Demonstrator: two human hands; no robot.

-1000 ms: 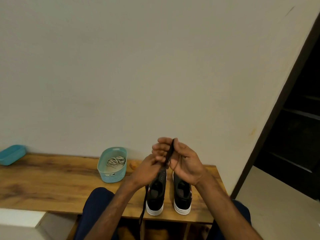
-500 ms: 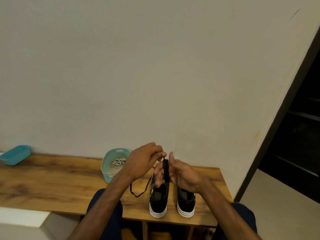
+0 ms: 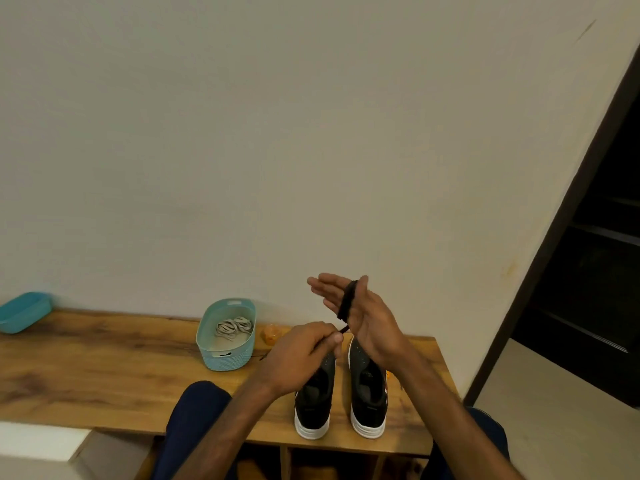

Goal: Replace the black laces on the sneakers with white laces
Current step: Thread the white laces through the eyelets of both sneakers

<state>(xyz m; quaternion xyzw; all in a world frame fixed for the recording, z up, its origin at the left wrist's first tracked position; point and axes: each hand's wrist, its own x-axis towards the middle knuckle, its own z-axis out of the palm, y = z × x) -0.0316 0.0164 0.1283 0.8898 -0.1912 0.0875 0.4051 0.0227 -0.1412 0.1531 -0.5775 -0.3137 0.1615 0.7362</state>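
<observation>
Fingers (image 3: 325,289) of the right hand (image 3: 356,313) are held flat and together, with the black lace (image 3: 347,301) wound in a band around the palm. Just below, the left hand (image 3: 304,355) pinches the lace's loose end between thumb and fingertips, touching the heel of the right palm. Both hands are above two black sneakers (image 3: 367,393) standing side by side on the wooden worktop (image 3: 104,368). White laces (image 3: 232,326) lie coiled in a teal basket (image 3: 225,358) to the left.
</observation>
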